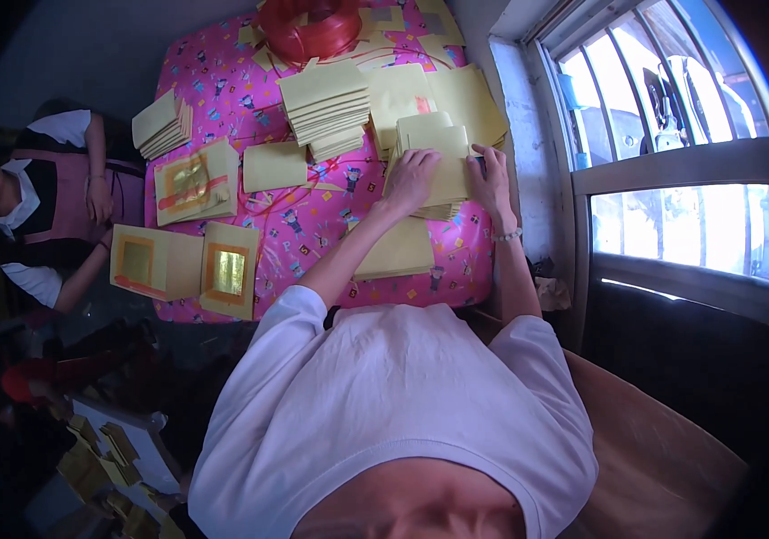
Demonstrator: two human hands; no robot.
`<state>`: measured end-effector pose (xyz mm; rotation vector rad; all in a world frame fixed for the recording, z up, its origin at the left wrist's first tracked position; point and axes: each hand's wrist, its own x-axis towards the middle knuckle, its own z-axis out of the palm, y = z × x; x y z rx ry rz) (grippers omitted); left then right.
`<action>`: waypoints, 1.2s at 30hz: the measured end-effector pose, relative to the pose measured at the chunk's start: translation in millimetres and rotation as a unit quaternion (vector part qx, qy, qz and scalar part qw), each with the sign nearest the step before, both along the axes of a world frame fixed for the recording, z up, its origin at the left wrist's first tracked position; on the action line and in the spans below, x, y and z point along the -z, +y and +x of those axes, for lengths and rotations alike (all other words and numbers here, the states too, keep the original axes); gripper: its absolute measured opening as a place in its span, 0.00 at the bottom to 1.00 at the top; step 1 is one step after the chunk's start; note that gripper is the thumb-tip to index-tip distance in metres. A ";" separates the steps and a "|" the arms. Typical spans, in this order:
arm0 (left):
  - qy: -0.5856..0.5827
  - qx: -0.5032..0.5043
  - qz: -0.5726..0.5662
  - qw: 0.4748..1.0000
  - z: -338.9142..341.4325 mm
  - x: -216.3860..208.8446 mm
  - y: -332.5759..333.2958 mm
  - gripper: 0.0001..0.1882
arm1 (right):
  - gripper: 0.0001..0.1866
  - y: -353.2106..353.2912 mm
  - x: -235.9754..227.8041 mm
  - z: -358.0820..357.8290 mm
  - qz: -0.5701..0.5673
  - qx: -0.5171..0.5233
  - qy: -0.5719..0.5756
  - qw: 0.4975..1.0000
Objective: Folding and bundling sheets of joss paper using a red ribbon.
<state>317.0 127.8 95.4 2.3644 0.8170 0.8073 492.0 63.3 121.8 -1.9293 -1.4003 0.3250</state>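
Tan paper sheets, perhaps envelopes or folded card, lie in a pile (pixel 443 166) at the right side of the table. My left hand (pixel 413 180) rests on the left edge of this pile, its fingers laid over the top piece. At the right edge, my right hand (pixel 493 187) has its fingers bent around a small dark bluish thing, too small to name. A beaded bracelet (pixel 509 236) circles my right wrist. Closer to me lies another flat tan stack (pixel 395 251), partly under my left forearm.
A pink patterned cloth (pixel 326 211) covers the table. Beyond stand a tall tan stack (pixel 326 99) and a red plastic coil (pixel 312 36). At left, a co-worker's hand (pixel 106 235) is by an opened tan folder (pixel 182 260) with windows. A barred window (pixel 672 135) is at right.
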 end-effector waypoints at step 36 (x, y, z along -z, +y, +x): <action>-0.145 -0.158 -0.126 0.968 -2.7 28.1 7.8 0.28 | 0.24 15.2 21.6 11.8 -0.107 0.020 0.209 0.972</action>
